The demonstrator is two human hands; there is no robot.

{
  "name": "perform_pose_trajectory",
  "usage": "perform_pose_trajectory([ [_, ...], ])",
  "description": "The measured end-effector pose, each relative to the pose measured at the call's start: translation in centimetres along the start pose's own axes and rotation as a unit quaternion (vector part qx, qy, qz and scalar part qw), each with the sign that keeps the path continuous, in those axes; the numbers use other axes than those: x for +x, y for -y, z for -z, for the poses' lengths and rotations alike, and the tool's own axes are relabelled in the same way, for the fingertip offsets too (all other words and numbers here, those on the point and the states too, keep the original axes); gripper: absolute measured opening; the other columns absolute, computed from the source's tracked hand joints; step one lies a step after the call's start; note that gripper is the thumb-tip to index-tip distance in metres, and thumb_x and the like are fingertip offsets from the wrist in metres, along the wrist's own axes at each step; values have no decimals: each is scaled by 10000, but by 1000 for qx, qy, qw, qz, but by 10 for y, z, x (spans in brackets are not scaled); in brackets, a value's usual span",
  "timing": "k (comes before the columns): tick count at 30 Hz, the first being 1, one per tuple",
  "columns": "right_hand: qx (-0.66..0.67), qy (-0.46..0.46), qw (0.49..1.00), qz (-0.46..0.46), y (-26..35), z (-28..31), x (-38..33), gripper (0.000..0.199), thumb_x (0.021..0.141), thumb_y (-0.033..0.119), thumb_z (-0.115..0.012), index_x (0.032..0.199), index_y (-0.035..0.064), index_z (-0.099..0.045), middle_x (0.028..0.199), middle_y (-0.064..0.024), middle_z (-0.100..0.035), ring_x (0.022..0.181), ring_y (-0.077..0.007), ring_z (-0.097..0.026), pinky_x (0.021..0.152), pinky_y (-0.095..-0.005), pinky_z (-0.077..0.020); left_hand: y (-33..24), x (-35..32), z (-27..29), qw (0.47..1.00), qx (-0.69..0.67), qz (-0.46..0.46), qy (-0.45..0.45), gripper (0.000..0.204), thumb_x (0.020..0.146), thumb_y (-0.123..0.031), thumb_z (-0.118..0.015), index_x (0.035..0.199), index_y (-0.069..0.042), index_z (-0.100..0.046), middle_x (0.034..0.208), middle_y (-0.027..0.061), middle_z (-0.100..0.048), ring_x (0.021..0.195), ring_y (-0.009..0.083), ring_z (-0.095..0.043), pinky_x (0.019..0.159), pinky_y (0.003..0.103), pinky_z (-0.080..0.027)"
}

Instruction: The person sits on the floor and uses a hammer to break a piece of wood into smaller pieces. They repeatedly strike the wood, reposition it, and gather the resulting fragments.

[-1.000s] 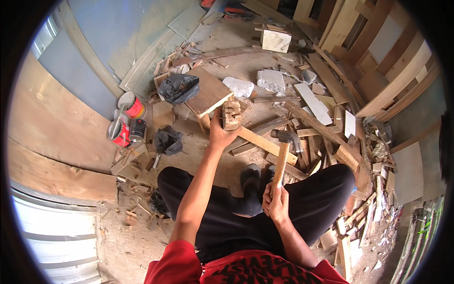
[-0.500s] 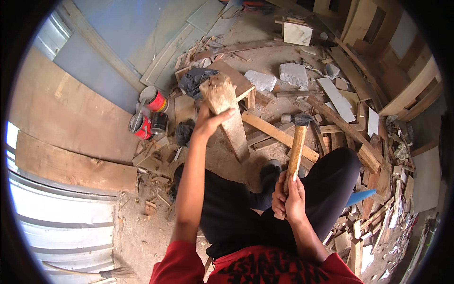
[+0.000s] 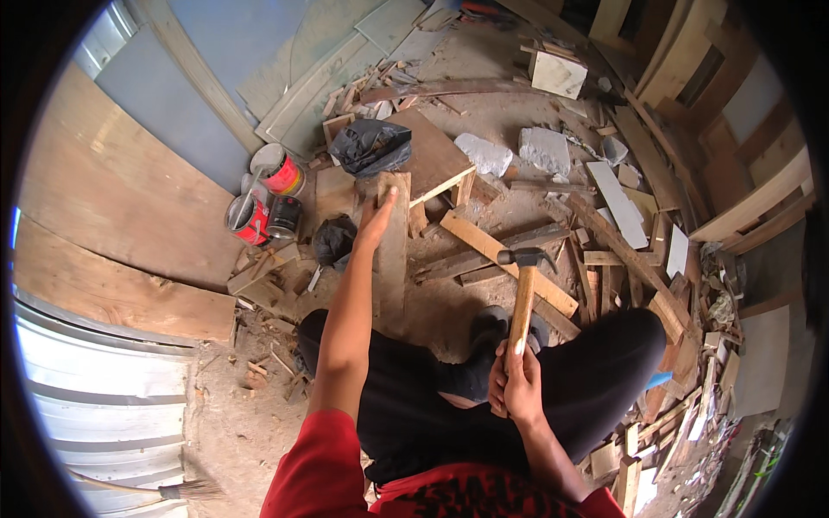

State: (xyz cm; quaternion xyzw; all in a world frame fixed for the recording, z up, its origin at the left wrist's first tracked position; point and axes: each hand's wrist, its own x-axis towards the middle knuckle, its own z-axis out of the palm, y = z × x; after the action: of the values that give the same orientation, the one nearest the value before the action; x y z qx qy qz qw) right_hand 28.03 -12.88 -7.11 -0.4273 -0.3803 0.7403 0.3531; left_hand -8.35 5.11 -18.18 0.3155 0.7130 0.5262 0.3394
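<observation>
Right hand (image 3: 515, 384) is gripping the claw hammer (image 3: 523, 293) with fingers wrapped round its wooden handle, head pointing away, while left hand (image 3: 377, 223) is pressing straight, together fingers on the wooden plank (image 3: 393, 250), its long axis running away, just left of the hammer.

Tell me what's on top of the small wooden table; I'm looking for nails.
Only a crumpled black plastic bag shows on the small wooden table. Whatever is inside or beneath the bag is covered; no nails visible.
</observation>
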Motion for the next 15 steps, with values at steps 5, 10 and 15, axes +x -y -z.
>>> perform_pose_trajectory([
  [5,-131,-20,991,34,0,4,12,363,1050,402,-444,1012,42,-466,591,16,-395,372,-48,-339,329,-217,-311,35,25,-5,991,90,98,31,1079,737,-812,-609,1353,69,-513,1365,274,-540,1320,377,-485,1062,449,-409],
  [10,-251,-31,965,62,5,3,44,352,1033,371,-505,979,23,-498,599,8,-452,477,-52,-423,415,-231,-356,59,31,-19,984,159,85,-10,1039,757,-804,-588,1280,94,-564,1224,301,-617,1164,399,-606,961,449,-491],
  [15,-475,-8,854,213,10,-2,109,276,1004,231,-572,988,-38,-514,626,-165,-594,522,-321,-627,472,-407,-444,59,11,-32,964,235,27,-121,858,788,-715,-642,1028,108,-667,927,310,-680,915,434,-682,782,470,-539],
])
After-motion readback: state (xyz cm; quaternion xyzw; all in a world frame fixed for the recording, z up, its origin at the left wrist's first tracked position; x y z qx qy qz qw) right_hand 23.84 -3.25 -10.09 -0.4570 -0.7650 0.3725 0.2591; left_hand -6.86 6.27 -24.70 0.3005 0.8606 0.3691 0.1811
